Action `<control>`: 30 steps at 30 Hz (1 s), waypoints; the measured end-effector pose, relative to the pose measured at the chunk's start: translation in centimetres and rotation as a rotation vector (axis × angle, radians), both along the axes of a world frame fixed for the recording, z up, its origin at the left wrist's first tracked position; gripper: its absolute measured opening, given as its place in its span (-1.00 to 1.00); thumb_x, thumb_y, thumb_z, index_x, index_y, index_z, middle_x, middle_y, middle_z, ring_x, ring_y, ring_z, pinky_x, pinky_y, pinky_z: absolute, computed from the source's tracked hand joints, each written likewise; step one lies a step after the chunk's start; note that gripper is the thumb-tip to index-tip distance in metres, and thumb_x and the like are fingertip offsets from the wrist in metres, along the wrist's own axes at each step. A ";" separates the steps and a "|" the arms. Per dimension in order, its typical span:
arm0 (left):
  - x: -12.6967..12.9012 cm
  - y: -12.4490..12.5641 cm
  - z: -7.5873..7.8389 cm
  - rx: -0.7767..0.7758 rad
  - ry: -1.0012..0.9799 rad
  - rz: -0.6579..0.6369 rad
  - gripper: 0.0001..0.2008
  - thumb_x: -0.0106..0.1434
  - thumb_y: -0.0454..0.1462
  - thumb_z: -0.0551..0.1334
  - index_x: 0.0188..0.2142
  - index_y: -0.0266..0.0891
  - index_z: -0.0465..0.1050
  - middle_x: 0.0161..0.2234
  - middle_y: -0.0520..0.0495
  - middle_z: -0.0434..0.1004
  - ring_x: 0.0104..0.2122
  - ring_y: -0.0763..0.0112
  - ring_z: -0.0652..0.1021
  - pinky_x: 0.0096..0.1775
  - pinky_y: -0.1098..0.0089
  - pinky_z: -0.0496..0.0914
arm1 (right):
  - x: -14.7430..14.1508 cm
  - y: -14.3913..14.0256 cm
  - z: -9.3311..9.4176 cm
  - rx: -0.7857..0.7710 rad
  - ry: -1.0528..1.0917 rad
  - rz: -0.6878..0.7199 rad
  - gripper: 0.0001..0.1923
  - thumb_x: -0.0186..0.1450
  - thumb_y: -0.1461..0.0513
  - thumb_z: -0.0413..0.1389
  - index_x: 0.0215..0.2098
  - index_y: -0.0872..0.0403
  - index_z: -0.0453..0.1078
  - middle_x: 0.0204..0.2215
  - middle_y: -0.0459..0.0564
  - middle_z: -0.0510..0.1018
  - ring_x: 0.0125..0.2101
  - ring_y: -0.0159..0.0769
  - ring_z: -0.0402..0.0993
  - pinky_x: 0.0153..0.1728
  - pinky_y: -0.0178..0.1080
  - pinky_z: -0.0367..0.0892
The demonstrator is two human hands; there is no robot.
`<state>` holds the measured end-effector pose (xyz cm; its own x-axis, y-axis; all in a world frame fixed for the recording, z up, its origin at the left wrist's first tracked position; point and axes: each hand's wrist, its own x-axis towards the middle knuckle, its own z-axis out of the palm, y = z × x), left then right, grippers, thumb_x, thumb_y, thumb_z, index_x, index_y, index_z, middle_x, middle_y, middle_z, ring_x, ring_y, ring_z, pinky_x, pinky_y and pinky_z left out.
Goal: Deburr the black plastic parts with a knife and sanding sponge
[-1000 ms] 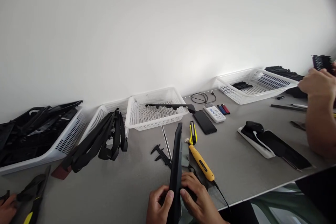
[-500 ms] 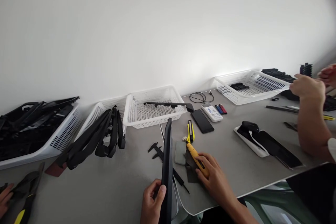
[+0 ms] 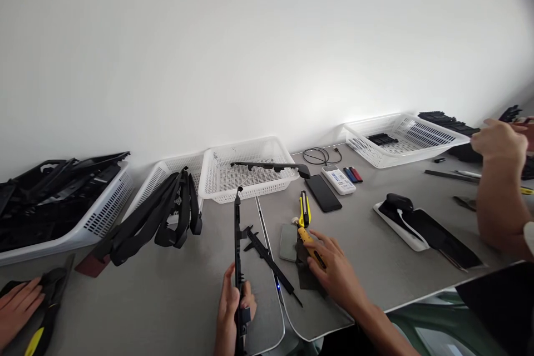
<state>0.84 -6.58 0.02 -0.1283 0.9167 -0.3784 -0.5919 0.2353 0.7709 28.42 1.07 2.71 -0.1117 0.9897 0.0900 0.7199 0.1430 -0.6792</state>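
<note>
A long black strip [image 3: 238, 245] stands edge-up over the table [image 3: 375, 267], its near end gripped in the left hand [image 3: 232, 311], fingers wrapped round it. Just right of it lie black calipers [image 3: 267, 258]. The right hand [image 3: 334, 272] rests curled on a yellow tool [image 3: 311, 245], beside a yellow knife [image 3: 305, 208]. Beyond stands a white basket [image 3: 246, 169]. Another person's hand [image 3: 19, 306] lies far left, another's arm [image 3: 498, 189] far right.

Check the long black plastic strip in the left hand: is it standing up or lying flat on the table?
Standing up. The left hand grips the black strip near its lower end, and its tip rises toward the white basket.
</note>
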 end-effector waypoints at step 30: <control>2.4 0.5 5.1 0.048 0.264 -0.102 -0.53 0.29 0.11 0.37 -0.07 -0.22 0.54 -0.39 -0.10 0.65 -0.42 0.23 0.62 -0.30 0.27 0.49 | 4.4 2.2 4.8 -0.293 0.928 0.088 -0.37 0.39 -0.27 0.10 0.00 0.07 0.54 -0.33 0.08 0.56 -0.46 -0.25 0.36 -0.43 -0.19 0.34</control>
